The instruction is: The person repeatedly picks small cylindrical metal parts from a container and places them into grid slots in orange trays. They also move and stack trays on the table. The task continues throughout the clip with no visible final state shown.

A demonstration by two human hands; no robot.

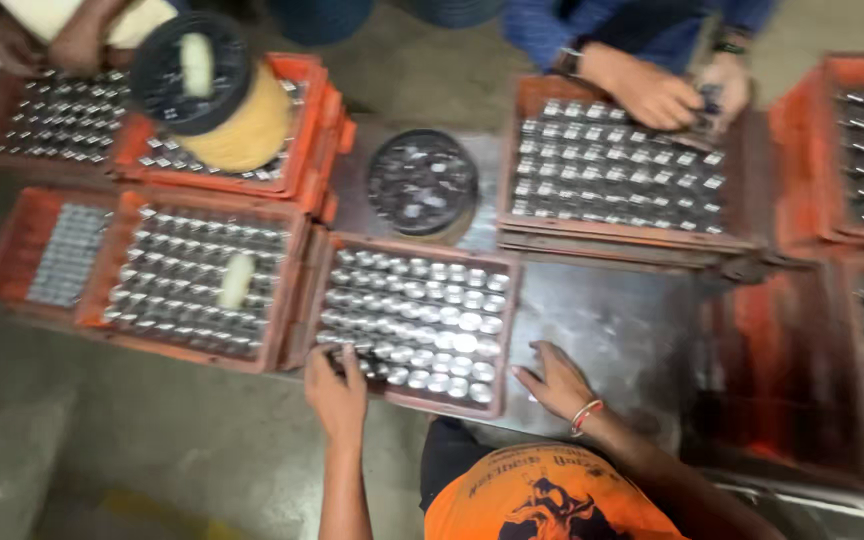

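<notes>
An orange tray point(505, 300) filled with rows of small shiny round metal pieces point(422, 320) lies in front of me on a metal table point(602, 330). My left hand point(337, 388) reaches its fingers over the tray's near left rim and touches the nearest pieces; the picture is too blurred to show a grip. To the right of the tray, my right hand point(555, 380) lies flat on the bare table with its fingers spread. It holds nothing and has a red and white band at the wrist.
More orange trays of metal pieces surround mine: two at the left point(297, 290), stacked ones behind point(317, 110), others right point(802, 130). A yellow thread spool point(217, 95) and a black round dish point(422, 180) stand behind. A blue-sleeved person's hands point(652, 90) work at the far tray.
</notes>
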